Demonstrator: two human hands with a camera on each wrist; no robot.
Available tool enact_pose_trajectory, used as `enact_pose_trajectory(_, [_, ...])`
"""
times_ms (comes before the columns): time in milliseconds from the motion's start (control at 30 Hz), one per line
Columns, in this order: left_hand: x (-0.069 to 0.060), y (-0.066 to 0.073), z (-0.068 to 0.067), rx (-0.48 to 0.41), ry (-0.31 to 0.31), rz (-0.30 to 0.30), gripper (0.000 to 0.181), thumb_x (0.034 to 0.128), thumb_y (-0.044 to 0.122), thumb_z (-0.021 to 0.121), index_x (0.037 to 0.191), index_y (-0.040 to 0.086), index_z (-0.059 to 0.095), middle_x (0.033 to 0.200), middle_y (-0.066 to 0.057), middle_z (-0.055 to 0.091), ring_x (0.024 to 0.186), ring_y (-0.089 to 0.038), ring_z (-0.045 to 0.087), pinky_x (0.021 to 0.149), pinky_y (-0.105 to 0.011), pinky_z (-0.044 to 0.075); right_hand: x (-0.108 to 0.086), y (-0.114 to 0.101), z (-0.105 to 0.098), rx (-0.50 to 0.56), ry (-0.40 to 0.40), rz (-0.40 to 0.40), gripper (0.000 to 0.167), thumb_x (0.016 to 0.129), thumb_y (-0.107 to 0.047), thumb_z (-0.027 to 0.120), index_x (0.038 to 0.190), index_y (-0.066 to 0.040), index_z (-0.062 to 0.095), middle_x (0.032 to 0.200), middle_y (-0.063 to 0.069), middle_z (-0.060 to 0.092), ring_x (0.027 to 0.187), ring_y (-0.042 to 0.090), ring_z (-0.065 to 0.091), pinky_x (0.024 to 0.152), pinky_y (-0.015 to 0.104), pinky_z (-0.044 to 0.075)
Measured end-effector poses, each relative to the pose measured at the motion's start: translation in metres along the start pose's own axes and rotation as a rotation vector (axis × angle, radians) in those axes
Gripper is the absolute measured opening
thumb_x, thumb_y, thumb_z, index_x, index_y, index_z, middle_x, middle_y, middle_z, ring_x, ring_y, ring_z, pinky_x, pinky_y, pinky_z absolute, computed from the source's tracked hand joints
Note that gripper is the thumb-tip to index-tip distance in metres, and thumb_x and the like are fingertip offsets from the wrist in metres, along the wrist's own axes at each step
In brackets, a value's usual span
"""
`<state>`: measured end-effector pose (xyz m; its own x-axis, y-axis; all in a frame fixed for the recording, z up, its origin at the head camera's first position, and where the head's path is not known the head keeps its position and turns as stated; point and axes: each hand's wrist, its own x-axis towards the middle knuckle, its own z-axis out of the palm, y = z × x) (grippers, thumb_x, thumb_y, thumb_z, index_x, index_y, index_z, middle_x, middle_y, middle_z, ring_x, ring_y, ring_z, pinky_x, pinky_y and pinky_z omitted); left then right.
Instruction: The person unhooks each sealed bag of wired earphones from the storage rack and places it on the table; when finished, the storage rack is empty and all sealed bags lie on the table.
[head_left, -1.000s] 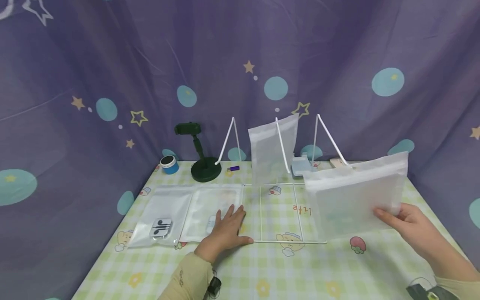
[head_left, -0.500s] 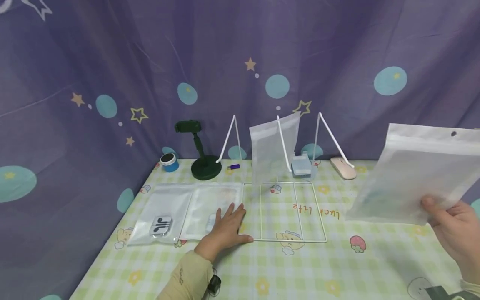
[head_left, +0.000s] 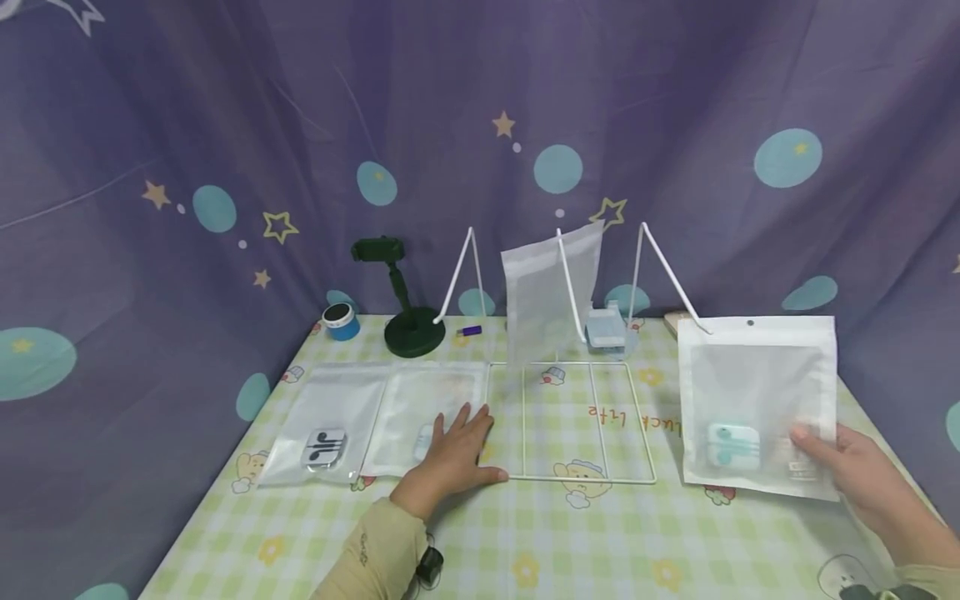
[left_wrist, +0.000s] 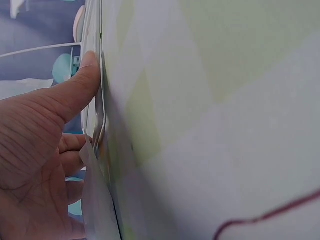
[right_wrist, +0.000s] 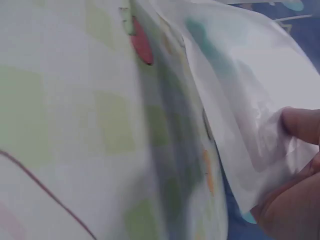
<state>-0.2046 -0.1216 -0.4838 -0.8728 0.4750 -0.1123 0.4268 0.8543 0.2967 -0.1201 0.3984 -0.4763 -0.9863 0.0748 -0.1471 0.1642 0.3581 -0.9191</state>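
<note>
My right hand [head_left: 873,475] pinches a translucent white zip bag [head_left: 757,375] by its lower right part. A teal earphone set in a small case [head_left: 733,447] shows through the bag, which faces me with its hang hole at the top. In the right wrist view, thumb and fingers grip the bag [right_wrist: 240,100] above the cloth. My left hand [head_left: 453,454] lies with spread fingers over the edge of a flat zip bag [head_left: 431,392], its thumb at the front corner of a white wire rack [head_left: 577,480]. Another bag [head_left: 551,292] hangs on the rack's middle prong.
Far left lies a zip bag [head_left: 330,400] holding dark earphones [head_left: 326,447]. Along the back stand a blue jar [head_left: 342,323], a dark green phone stand [head_left: 414,333], a purple USB stick [head_left: 469,331] and a light blue holder [head_left: 606,329]. A pink mouse [head_left: 672,319] is partly covered.
The held bag swung out to the right, then came back left and turned its front toward me, so the earphones now show. My left hand has stayed in place.
</note>
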Motion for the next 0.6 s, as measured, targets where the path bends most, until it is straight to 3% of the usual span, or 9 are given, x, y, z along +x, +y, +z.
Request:
enact_pose_trajectory(67, [0.0, 0.0, 0.0, 0.004, -0.001, 0.0, 0.094, 0.0779, 0.058, 0.073, 0.148, 0.005, 0.04, 0.157, -0.012, 0.03, 0.146, -0.037, 0.017, 0.109, -0.068, 0.008, 0.004, 0.004, 0.004, -0.041, -0.029, 0.048, 0.057, 0.103, -0.032, 0.05, 0.127, 0.018, 0.044, 0.09, -0.021, 0.063, 0.08, 0.002, 0.063, 0.068, 0.028, 0.053])
enact_pose_trajectory(167, [0.0, 0.001, 0.0, 0.001, -0.003, -0.004, 0.094, 0.0782, 0.058, 0.073, 0.148, 0.005, 0.04, 0.157, -0.012, 0.03, 0.146, -0.037, 0.017, 0.109, -0.068, 0.008, 0.011, 0.006, 0.01, -0.096, -0.039, 0.085, 0.069, 0.103, -0.036, 0.048, 0.132, 0.025, 0.035, 0.093, -0.006, 0.067, 0.079, 0.007, 0.063, 0.069, 0.029, 0.053])
enact_pose_trajectory(267, [0.0, 0.002, -0.001, 0.001, -0.006, -0.008, 0.094, 0.0781, 0.058, 0.074, 0.148, 0.005, 0.04, 0.157, -0.012, 0.03, 0.146, -0.037, 0.017, 0.109, -0.068, 0.008, 0.018, 0.005, 0.016, -0.211, -0.038, 0.104, 0.074, 0.103, -0.041, 0.046, 0.134, 0.024, 0.033, 0.103, 0.017, 0.066, 0.082, 0.012, 0.06, 0.07, 0.029, 0.05])
enact_pose_trajectory(367, [0.0, 0.002, -0.001, 0.004, -0.009, -0.01, 0.094, 0.0781, 0.058, 0.073, 0.148, 0.005, 0.039, 0.157, -0.012, 0.029, 0.146, -0.036, 0.017, 0.11, -0.068, 0.008, 0.025, 0.004, 0.022, -0.304, -0.04, 0.123, 0.076, 0.103, -0.044, 0.043, 0.134, 0.025, 0.034, 0.12, 0.038, 0.053, 0.093, 0.025, 0.058, 0.08, 0.037, 0.046])
enact_pose_trajectory(500, [0.001, 0.001, 0.0, 0.005, -0.005, -0.006, 0.094, 0.078, 0.058, 0.073, 0.148, 0.005, 0.039, 0.157, -0.012, 0.03, 0.146, -0.037, 0.017, 0.109, -0.068, 0.008, 0.031, 0.001, 0.029, -0.318, -0.057, 0.149, 0.078, 0.102, -0.044, 0.044, 0.137, 0.024, 0.031, 0.136, 0.042, 0.037, 0.114, 0.047, 0.048, 0.091, 0.055, 0.039])
enact_pose_trajectory(600, [0.001, 0.001, 0.0, 0.007, -0.003, -0.004, 0.095, 0.0779, 0.058, 0.073, 0.148, 0.005, 0.039, 0.157, -0.012, 0.029, 0.146, -0.037, 0.017, 0.109, -0.068, 0.008, 0.033, 0.0, 0.032, -0.337, -0.055, 0.137, 0.077, 0.101, -0.042, 0.049, 0.136, 0.024, 0.031, 0.137, 0.042, 0.036, 0.117, 0.051, 0.045, 0.093, 0.057, 0.038])
